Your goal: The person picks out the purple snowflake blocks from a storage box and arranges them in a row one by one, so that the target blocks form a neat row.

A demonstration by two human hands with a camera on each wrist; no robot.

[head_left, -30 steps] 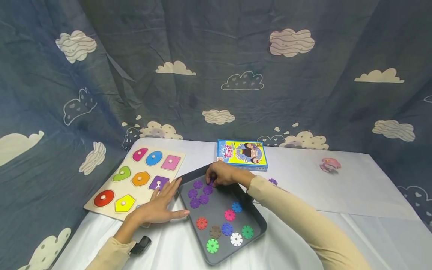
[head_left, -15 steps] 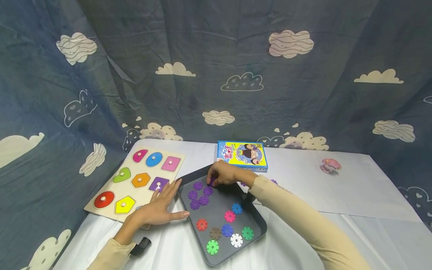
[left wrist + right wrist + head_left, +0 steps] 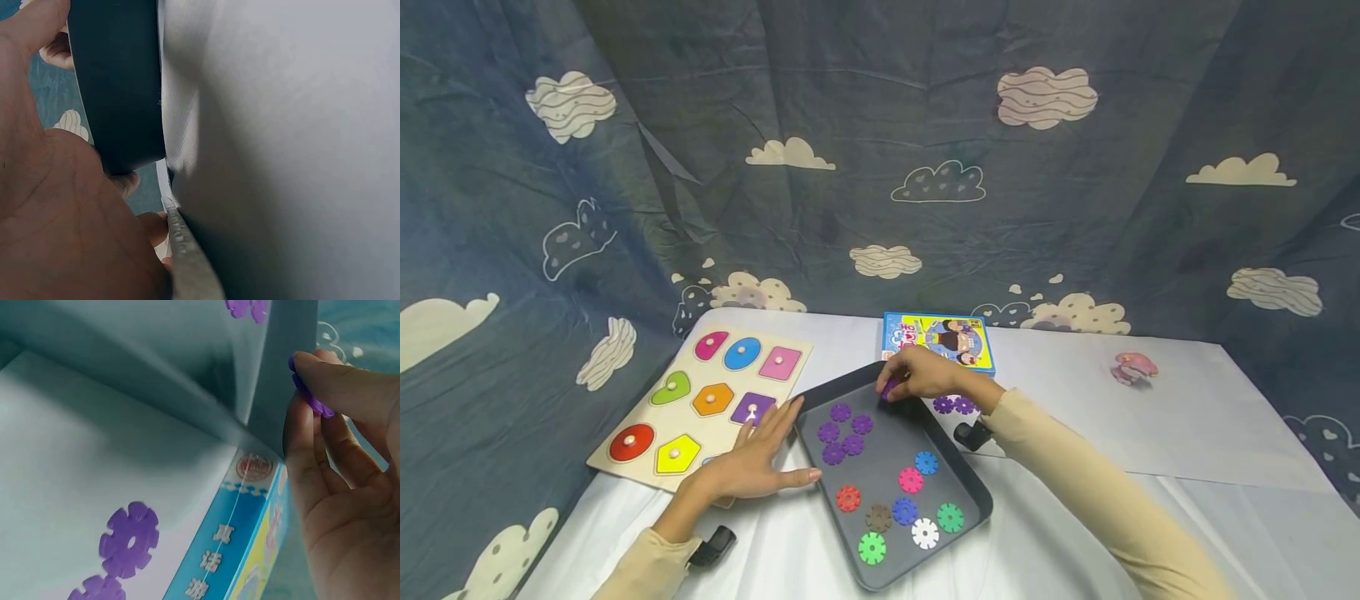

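Purple disc [image 3: 319, 407], pinched between our right fingers [image 3: 300, 434], looks light and hard, best held by its edge; our left fingers [image 3: 778, 429] lie straight.

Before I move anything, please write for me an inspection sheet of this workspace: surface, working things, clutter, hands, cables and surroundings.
Surface: table with white covering.
Working things: dark tray holding five purple discs and eight discs in other colours; two loose purple discs on the table, right of the tray.
Clutter: shape puzzle board at left, illustrated box behind the tray, small pink object at right.
Left hand: fingers spread, touching the tray's left side.
Right hand: pinches another purple disc.
Cables: nothing seen.
Surroundings: dark curtain with cloud prints.
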